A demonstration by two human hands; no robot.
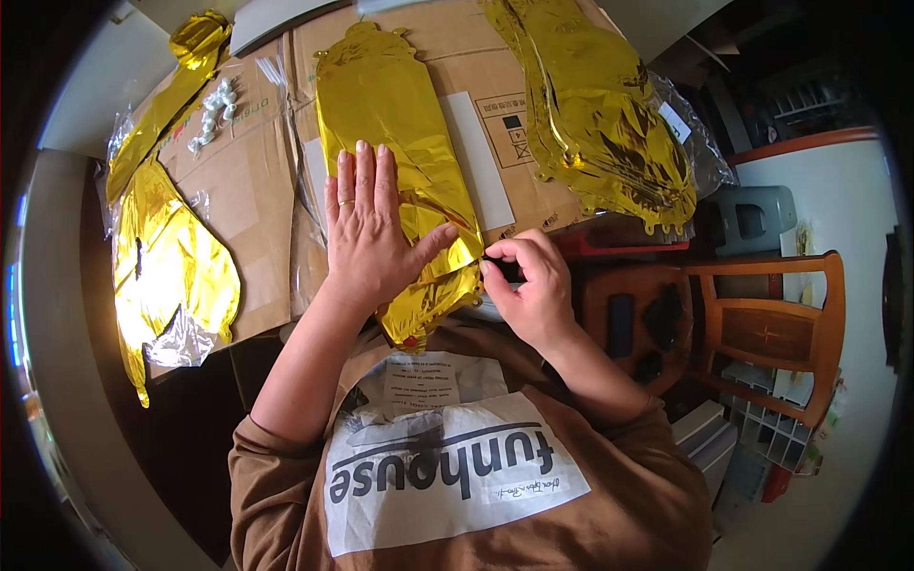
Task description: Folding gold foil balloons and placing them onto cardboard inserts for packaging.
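On cardboard [257, 181], left hand [367, 228] flattens gold foil balloon [386, 95].

Small dark object [506, 270] pinched in right-hand fingers [514, 255] — mostly hidden, unidentifiable.

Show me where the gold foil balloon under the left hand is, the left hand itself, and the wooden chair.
gold foil balloon [381, 105], head view, upper flat part.
left hand [367, 238], head view, back of the hand.
wooden chair [766, 333], head view, seat panel.

Left hand [367, 228] flat on gold foil balloon [395, 143], right hand [533, 285] pinching its edge
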